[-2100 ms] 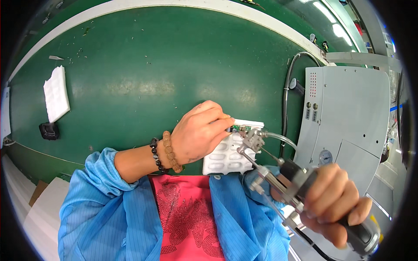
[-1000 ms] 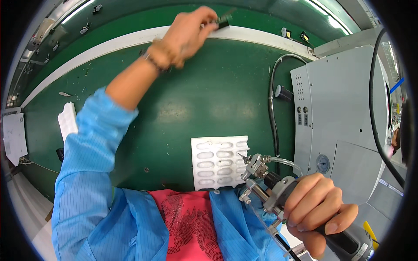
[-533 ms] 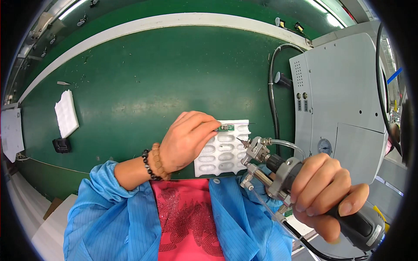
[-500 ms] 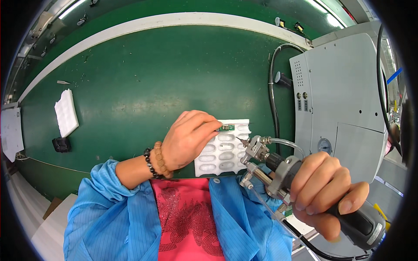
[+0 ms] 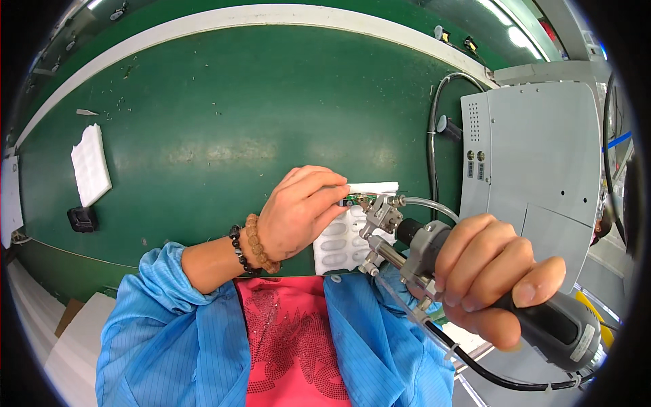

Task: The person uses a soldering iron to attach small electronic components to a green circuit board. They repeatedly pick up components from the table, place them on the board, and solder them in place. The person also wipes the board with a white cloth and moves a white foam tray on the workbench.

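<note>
My left hand [image 5: 295, 207] holds the end of a small green circuit board [image 5: 350, 201] between fingertips, above the far rows of a white moulded tray [image 5: 322, 264] with oval hollows. Bead bracelets circle that wrist. My right hand [image 5: 498, 278] is wrapped round a black-handled tool [image 5: 426, 252] with a metal valve-like head, a clear tube and a cable. The tool slants to the far left. Its head is right beside the board and covers part of the board and tray, so I cannot tell whether the tip touches.
At the right stands a grey machine cabinet [image 5: 536, 149] with a gauge. A black cable [image 5: 432, 142] loops beside it. Far left on the green bench [image 5: 224, 88] lie a torn white foam piece [image 5: 91, 166] and a small black block [image 5: 82, 219].
The tool in my right hand has moved left and away from me, bringing its head to the board. My left hand keeps its pinch. The view has shifted slightly.
</note>
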Demonstrator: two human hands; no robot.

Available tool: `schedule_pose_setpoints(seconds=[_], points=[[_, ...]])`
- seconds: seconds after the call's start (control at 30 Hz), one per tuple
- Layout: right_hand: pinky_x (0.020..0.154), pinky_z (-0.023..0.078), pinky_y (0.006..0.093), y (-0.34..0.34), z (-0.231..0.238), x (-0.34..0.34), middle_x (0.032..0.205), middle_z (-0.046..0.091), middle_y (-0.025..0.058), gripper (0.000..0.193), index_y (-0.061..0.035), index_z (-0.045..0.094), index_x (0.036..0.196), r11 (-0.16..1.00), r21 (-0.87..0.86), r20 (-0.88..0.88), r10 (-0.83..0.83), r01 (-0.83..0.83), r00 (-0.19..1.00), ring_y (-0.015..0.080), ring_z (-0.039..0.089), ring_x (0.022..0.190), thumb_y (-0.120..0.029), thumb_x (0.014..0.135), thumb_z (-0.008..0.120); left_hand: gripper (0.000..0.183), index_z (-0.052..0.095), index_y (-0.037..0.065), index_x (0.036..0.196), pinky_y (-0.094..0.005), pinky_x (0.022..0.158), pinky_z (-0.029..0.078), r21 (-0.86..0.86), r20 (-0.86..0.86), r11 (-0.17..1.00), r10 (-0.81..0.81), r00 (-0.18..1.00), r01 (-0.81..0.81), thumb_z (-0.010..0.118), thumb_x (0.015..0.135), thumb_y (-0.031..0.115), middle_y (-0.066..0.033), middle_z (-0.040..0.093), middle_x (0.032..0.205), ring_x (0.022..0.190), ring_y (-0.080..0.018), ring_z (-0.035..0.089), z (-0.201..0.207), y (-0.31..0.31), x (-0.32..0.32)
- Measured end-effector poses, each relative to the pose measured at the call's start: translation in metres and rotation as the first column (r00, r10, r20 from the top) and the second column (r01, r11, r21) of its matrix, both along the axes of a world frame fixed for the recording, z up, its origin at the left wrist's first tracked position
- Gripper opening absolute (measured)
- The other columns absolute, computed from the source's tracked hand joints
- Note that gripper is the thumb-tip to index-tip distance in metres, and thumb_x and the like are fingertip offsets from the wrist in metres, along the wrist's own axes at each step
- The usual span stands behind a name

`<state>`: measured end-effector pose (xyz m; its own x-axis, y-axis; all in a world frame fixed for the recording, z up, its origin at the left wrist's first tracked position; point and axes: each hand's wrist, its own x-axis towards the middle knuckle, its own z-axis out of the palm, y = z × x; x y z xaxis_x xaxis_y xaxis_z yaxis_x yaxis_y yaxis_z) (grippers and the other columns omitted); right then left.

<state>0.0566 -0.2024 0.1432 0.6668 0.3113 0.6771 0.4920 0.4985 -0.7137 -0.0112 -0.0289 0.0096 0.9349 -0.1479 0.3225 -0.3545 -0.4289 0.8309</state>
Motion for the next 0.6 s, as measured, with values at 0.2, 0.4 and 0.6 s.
schedule_pose_setpoints(seconds=[0.2, 0.4, 0.6], points=[[0.039, 0.045, 0.0206, 0.006, -0.001, 0.001, 0.064, 0.054, 0.0, 0.034, -0.0096, 0.046, 0.104, 1.0, -0.029, 0.0, 0.012, -0.012, 1.0, 0.008, 0.054, 0.046, -0.032, 0.093, 0.069, 0.033, 0.07, 0.001, 0.1, -0.0391, 0.087, 0.051, -0.013, 0.014, 1.0, -0.004, 1.0, 0.004, 0.08, 0.069, 0.002, -0.0101, 0.067, 0.105, 0.1, -0.0281, 0.065, 0.001, 0.001, 0.001], [0.04, 0.045, 0.0209, 0.01, -0.003, 0.004, 0.064, 0.054, -0.0002, 0.032, -0.0102, 0.045, 0.102, 0.997, -0.056, -0.013, 0.054, -0.055, 0.998, 0.0083, 0.054, 0.047, -0.029, 0.093, 0.07, 0.031, 0.07, 0.001, 0.099, -0.0386, 0.086, 0.051, -0.037, 0.007, 0.999, -0.006, 1.0, 0.006, 0.079, 0.069, 0.002, -0.0094, 0.068, 0.101, 0.098, -0.0279, 0.065, -0.001, 0.001, 0.0], [0.041, 0.044, 0.0217, 0.018, 0.001, 0.008, 0.065, 0.054, -0.0004, 0.032, -0.0115, 0.041, 0.097, 0.986, -0.135, -0.019, 0.093, -0.095, 0.996, 0.0087, 0.054, 0.048, -0.026, 0.094, 0.069, 0.031, 0.07, 0.001, 0.098, -0.0386, 0.084, 0.051, -0.057, -0.02, 0.998, 0.0, 1.0, -0.001, 0.079, 0.068, 0.001, -0.0096, 0.069, 0.098, 0.096, -0.0282, 0.066, 0.003, 0.003, 0.001]])
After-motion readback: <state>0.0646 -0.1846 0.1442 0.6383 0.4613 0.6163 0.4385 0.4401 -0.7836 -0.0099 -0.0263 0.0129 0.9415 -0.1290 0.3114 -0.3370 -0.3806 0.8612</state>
